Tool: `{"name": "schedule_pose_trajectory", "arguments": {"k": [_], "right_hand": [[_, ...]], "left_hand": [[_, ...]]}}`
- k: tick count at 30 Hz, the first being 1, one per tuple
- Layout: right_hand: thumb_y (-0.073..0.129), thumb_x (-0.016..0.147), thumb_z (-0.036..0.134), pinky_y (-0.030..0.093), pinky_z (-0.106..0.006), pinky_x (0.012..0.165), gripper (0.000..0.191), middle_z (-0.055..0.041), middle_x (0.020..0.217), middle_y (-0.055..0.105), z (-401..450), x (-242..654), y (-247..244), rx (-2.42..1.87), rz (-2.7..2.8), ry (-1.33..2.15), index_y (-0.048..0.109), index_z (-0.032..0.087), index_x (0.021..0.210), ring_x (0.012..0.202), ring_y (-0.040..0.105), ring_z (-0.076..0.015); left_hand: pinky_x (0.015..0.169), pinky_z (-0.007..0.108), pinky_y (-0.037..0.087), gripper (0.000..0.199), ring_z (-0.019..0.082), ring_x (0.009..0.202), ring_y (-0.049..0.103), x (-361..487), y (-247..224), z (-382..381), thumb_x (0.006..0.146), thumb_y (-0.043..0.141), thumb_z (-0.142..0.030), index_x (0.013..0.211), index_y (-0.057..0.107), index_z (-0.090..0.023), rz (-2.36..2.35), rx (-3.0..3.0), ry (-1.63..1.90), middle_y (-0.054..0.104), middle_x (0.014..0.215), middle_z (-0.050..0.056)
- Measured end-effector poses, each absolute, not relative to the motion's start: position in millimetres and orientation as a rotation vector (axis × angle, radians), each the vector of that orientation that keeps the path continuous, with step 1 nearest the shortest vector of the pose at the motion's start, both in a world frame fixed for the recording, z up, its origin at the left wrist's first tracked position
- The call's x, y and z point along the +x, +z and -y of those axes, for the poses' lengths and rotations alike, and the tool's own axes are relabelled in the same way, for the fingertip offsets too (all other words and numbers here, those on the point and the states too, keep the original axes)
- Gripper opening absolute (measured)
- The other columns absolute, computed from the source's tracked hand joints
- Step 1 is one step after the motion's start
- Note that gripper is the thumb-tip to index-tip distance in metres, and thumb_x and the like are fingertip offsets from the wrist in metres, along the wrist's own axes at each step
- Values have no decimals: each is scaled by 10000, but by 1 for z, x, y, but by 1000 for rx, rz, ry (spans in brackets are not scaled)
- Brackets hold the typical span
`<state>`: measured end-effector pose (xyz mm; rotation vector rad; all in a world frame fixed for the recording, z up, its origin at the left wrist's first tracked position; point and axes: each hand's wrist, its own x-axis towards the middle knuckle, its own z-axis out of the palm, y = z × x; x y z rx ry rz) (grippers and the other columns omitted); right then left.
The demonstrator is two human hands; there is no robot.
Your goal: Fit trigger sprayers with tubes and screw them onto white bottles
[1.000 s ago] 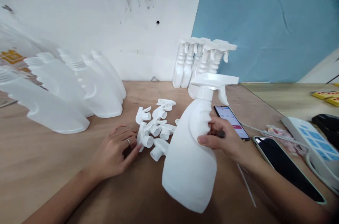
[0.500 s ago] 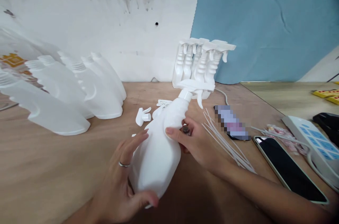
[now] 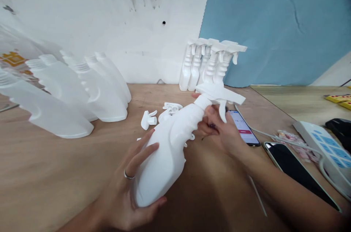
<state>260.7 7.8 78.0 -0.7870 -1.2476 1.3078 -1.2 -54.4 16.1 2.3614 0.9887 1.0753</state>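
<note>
A white spray bottle (image 3: 164, 151) lies tilted in front of me, its neck pointing away to the right. My left hand (image 3: 134, 184) wraps round the lower body, with a ring on one finger. At the neck, my right hand (image 3: 216, 126) has its fingers round the trigger spray head (image 3: 219, 94), which sits on the bottle's top. Part of the right fingers is hidden behind the neck. Loose trigger spray heads (image 3: 148, 119) lie on the table just behind the bottle.
Several open white bottles (image 3: 104, 93) stand at the left. Bottles with spray heads (image 3: 189, 63) are grouped by the wall. To the right are a lit phone (image 3: 246, 131), a dark phone (image 3: 298, 173), a power strip (image 3: 326, 144) and a thin white tube (image 3: 257, 195).
My right hand has moved from the bottle's body up to the neck and spray head. The spray head has turned and shifted right. My left hand has closed in on the bottle's base.
</note>
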Motion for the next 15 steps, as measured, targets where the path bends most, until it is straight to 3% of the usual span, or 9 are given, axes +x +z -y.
{"name": "schedule_pose_trajectory", "arguments": {"k": [4, 10, 13, 15], "right_hand": [[722, 792, 564, 139, -266, 437, 359, 105, 555, 324, -11, 267, 83, -760, 1252, 1311, 607, 249, 923, 430, 112, -61], [835, 661, 535, 173, -220, 373, 445, 112, 529, 262, -9, 266, 85, -806, 1130, 1318, 511, 231, 688, 423, 103, -44], [823, 668, 537, 189, -215, 355, 405, 112, 520, 273, -10, 268, 87, -821, 1131, 1282, 555, 238, 721, 421, 90, -45], [791, 700, 557, 188, -218, 340, 368, 99, 544, 371, -10, 270, 88, -785, 1168, 1308, 623, 256, 830, 412, 88, -45]], "left_hand": [[1121, 696, 305, 863, 447, 1457, 251, 1, 14, 56, 771, 728, -336, 1505, 279, -279, -924, 2335, 1062, 205, 1611, 167], [1144, 692, 266, 795, 425, 1468, 243, 3, 19, 56, 822, 692, -420, 1501, 303, -282, -903, 2302, 1071, 240, 1603, 162], [1107, 642, 373, 710, 418, 1441, 314, -2, 27, 52, 873, 552, -610, 1479, 364, -291, -866, 2243, 1108, 300, 1584, 141], [991, 565, 517, 713, 391, 1322, 496, -7, 30, 50, 907, 315, -726, 1445, 430, -273, -927, 2222, 1105, 477, 1472, 141]]}}
